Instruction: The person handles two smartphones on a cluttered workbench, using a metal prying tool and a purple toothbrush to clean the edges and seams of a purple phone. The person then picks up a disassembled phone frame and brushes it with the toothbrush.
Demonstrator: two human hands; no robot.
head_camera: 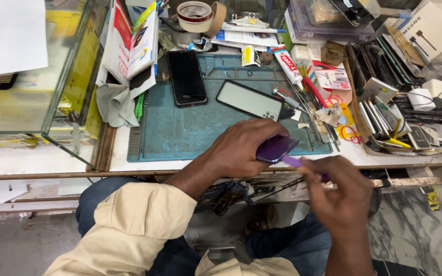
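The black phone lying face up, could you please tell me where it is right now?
In the head view, the black phone lies at the upper left of the blue work mat, left of the white-backed phone and beyond both hands.

- The left hand (239,151) is bare, with no glove, ring or watch showing.
- The right hand (341,197) is bare too, its wrist and forearm uncovered down to the near edge of the view.
- A cream, light-tan sleeve (129,225) covers the left arm, rolled or pushed up below the elbow, with soft folds in the cloth.
- More of the same cream cloth shows at the near edge, middle.
- Blue denim trousers (292,245) cover both legs.
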